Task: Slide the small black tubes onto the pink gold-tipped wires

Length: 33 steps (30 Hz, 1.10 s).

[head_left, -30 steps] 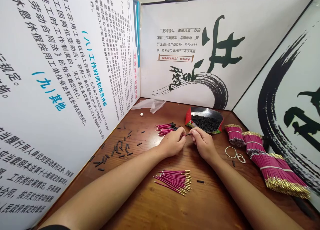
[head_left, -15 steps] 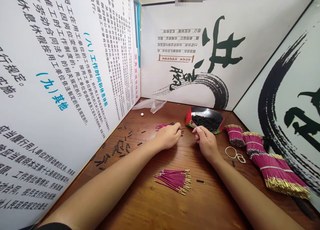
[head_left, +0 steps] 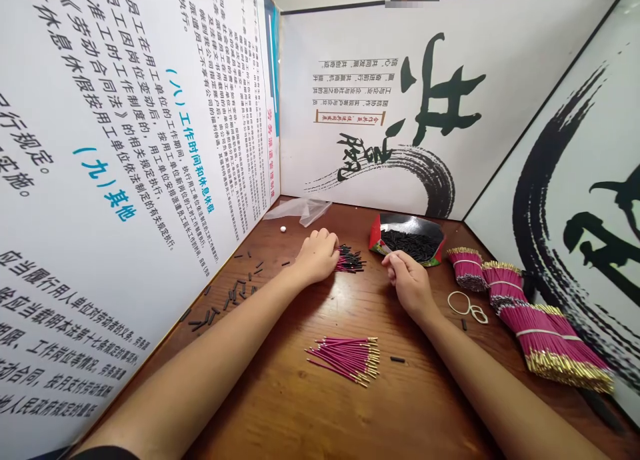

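Observation:
My left hand (head_left: 319,255) is curled, knuckles up, at the left end of a pile of magenta wires with black sleeves (head_left: 353,260). Its fingertips are hidden, and it covers the left ends of that pile. My right hand (head_left: 409,283) is closed in a pinch in front of the box of black sleeves (head_left: 434,255); whatever lies between its fingertips is too small to make out. Nearer to me lies a fan of bare magenta wires (head_left: 345,360) with gold tips to the right. A single black sleeve (head_left: 397,360) rests beside it.
Banded bundles of magenta wires (head_left: 545,333) lie along the right panel, near pale rubber bands (head_left: 460,303). Loose black sleeves (head_left: 235,297) are scattered at the left. A clear plastic bag (head_left: 303,210) and a small white object (head_left: 283,229) lie at the back. Printed panels (head_left: 370,40) enclose the table.
My left hand has moved left and slightly away from me, uncovering the black-sleeved ends of the pile and covering its left ends. My right hand stays almost in place, still pinched.

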{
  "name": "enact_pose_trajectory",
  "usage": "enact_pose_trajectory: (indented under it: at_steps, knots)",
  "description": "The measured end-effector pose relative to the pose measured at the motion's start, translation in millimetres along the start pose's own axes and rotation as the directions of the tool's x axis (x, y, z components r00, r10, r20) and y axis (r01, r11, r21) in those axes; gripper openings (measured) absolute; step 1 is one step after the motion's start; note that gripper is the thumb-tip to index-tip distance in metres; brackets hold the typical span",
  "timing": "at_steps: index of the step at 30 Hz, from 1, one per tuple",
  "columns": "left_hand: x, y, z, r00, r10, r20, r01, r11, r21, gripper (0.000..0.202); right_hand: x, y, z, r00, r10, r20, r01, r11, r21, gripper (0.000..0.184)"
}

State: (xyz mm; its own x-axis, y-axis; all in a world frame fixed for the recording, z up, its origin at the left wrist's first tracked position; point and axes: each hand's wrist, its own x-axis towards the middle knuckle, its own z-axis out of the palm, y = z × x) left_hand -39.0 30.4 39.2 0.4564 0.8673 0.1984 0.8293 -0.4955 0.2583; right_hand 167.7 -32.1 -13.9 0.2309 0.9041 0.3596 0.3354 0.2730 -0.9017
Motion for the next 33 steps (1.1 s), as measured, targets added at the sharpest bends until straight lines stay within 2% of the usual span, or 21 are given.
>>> enact_pose_trajectory:
  at_steps: [1,2,3,4,5,6,7,9,10,12,14,17,19,21,24,26,28,29,33]
  knots:
    - [-1.4,3.2,-8.4,1.0,-0.001,0.025,0.001,1.0,-0.022,0.02,0.1,0.3,0.0,1.0,0.002,0.001,-0.002,1.0,0.002,0.036]
    - [-4.4,8.2,-18.2,0.994,0.022,0.103,-0.018,0.999,-0.043,0.02,0.2,0.5,0.0,1.0,0.002,0.004,-0.002,1.0,0.003,0.036]
    - [-9.5,15.3,-28.5,0.965,0.059,0.254,-0.045,0.997,-0.061,0.018,0.3,0.5,0.0,1.0,0.001,0.008,-0.001,1.0,0.004,0.036]
    - [-16.6,24.1,-38.2,0.899,0.095,0.427,-0.065,0.994,-0.085,0.018,0.4,0.6,0.0,1.0,-0.001,0.011,0.001,1.0,0.004,0.036]
    - [-25.3,34.3,-46.2,0.806,0.136,0.577,-0.091,0.99,-0.107,0.019,0.4,0.5,0.0,1.0,-0.005,0.015,0.004,1.0,0.003,0.036]
    - [-35.2,45.2,-52.0,0.731,0.161,0.663,-0.129,0.987,-0.098,0.024,0.4,0.5,0.0,1.0,-0.008,0.018,0.008,1.0,0.001,0.037]
    - [-45.4,56.1,-55.1,0.702,0.169,0.692,-0.179,0.982,-0.059,0.036,0.4,0.4,0.0,1.0,-0.011,0.021,0.011,1.0,0.0,0.037]
    - [-63.7,75.2,-54.1,0.706,0.158,0.691,-0.251,0.967,0.035,0.055,0.3,0.2,0.0,1.0,-0.014,0.02,0.014,1.0,-0.001,0.037]
    - [-70.4,82.5,-51.1,0.729,0.144,0.669,-0.268,0.96,0.086,0.057,0.2,-0.1,0.1,1.0,-0.013,0.018,0.013,1.0,-0.001,0.036]
    - [-78.1,91.8,-44.0,0.745,0.138,0.653,-0.29,0.948,0.131,0.055,-0.1,-0.8,0.3,1.0,-0.006,0.012,0.006,1.0,0.003,0.035]
    - [-78.9,95.6,-39.0,0.706,0.168,0.688,-0.339,0.933,0.121,0.039,-0.5,-1.9,0.5,1.0,0.008,0.011,-0.009,1.0,0.012,0.034]
    - [-74.7,96.6,-38.0,0.613,0.198,0.765,-0.414,0.905,0.098,0.024,-1.3,-3.7,0.8,0.999,0.028,0.015,-0.028,0.999,0.03,0.032]
    - [-72.2,95.9,-39.7,0.588,0.215,0.78,-0.44,0.894,0.085,0.022,-1.6,-4.3,0.7,0.999,0.032,0.021,-0.033,0.999,0.033,0.031]
    - [-71.5,94.1,-42.0,0.597,0.229,0.769,-0.429,0.901,0.065,0.019,-1.7,-4.1,0.6,0.999,0.033,0.022,-0.033,0.999,0.031,0.031]
    - [-74.3,89.6,-44.7,0.638,0.203,0.743,-0.35,0.936,0.045,0.022,-1.4,-3.1,0.4,0.999,0.033,0.02,-0.033,0.999,0.033,0.031]
    - [-78.8,87.7,-44.7,0.68,0.173,0.712,-0.315,0.947,0.071,0.044,-1.2,-2.6,0.3,0.999,0.03,0.022,-0.03,0.999,0.034,0.032]
    - [-84.7,88.7,-42.3,0.705,0.176,0.687,-0.34,0.934,0.111,0.064,-1.1,-2.7,0.3,0.999,0.027,0.024,-0.028,0.999,0.03,0.032]
    - [-87.6,90.4,-40.4,0.702,0.173,0.691,-0.36,0.923,0.134,0.062,-1.1,-2.9,0.4,0.999,0.026,0.023,-0.027,0.999,0.027,0.032]
    - [-94.9,100.9,-32.1,0.622,0.264,0.737,-0.513,0.849,0.129,0.028,-1.3,-2.8,0.6,1.0,0.025,0.019,-0.026,0.999,0.028,0.031]
